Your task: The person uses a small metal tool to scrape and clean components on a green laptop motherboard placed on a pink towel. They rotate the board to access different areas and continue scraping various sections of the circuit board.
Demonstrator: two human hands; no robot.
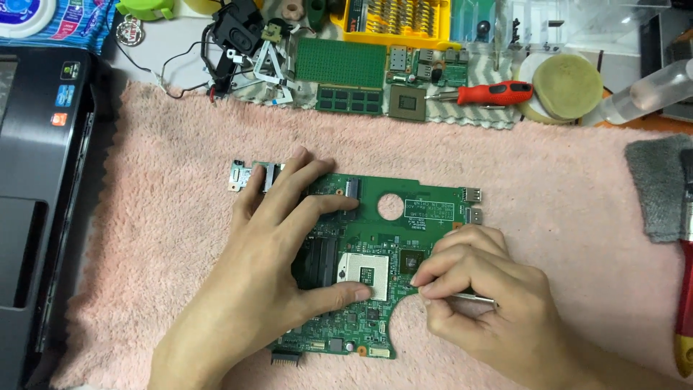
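A green laptop motherboard [419,209] lies flat on a pink fluffy towel [548,166]. My left hand [278,245] rests palm down on the board's left half, fingers spread over it, thumb next to the square silver processor socket [364,273]. My right hand [480,296] is at the board's right edge, fingers pinched on a thin metal tool [473,297] whose tip is hidden by my fingertips near a dark chip [411,261].
A black laptop base [36,188] lies at the left. Behind the towel sit memory sticks [350,100], a loose processor chip [406,102], a red-handled screwdriver [494,92], a yellow bit case [397,22], speakers with wires [234,36]. A grey cloth [660,184] lies at the right.
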